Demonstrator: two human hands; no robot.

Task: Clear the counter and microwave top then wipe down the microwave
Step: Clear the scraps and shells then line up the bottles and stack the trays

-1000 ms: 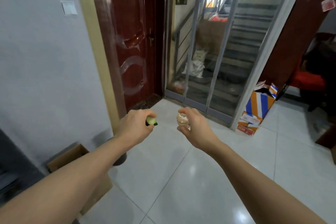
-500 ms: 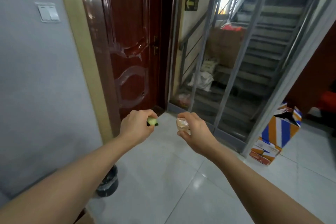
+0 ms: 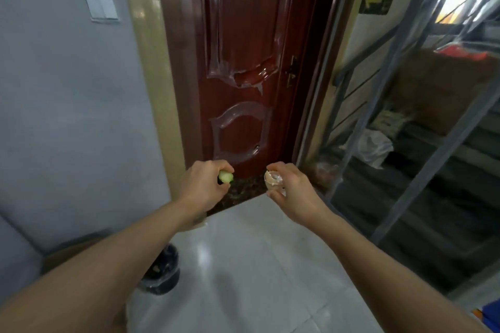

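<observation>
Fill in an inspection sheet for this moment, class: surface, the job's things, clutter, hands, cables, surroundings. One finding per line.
Surface: pale glossy tiled floor; no counter or microwave in view.
Job's things: green vegetable piece and broken eggshell, both carried.
Clutter: dark bin with a plastic liner on the floor below the left forearm; brown cardboard edge beside it.
Hands: left hand closed on the vegetable piece; right hand pinching the eggshell.
Cables: nothing seen.
Surroundings: red-brown door ahead, light switch on the grey wall, glass partition with stairs behind on the right.
</observation>
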